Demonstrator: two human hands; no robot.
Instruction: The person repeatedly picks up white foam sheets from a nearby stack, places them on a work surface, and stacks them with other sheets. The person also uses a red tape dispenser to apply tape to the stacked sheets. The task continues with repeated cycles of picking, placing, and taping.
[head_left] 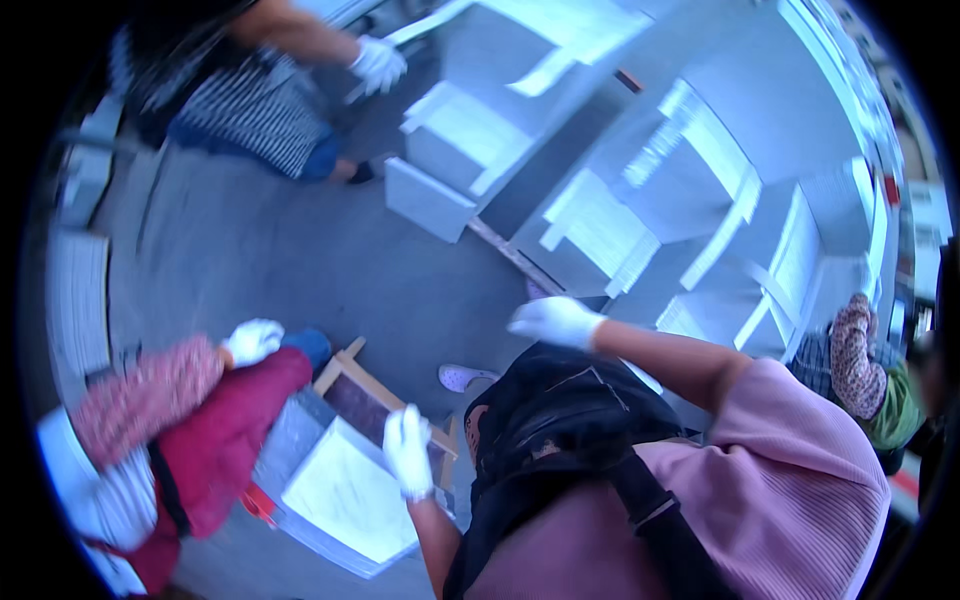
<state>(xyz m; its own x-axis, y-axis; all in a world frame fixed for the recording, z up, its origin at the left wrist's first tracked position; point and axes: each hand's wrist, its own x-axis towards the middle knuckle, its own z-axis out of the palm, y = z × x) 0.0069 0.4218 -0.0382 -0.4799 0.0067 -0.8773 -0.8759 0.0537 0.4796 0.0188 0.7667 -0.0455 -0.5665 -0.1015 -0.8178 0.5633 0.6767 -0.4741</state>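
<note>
My left hand (408, 452), in a white glove, hangs over the edge of a wooden frame (343, 372) and beside a stack of white sheets (352, 490). Its fingers are loosely bent and apart, with nothing visible in them. My right hand (556, 322), also white-gloved, is held out in front of my dark apron (570, 410). The fingers are relaxed and slightly curled, and I see no object in them. Beyond it stand stacks of pale sheets (600, 235) among grey upright panels (580, 100).
A seated person in a red apron (235, 425) is close on my left. Another gloved person (260, 110) is at the far left, and one in patterned sleeves (855, 350) at the right. A loose pale panel (428, 200) stands on the grey floor (270, 250). A lilac clog (462, 378) shows below.
</note>
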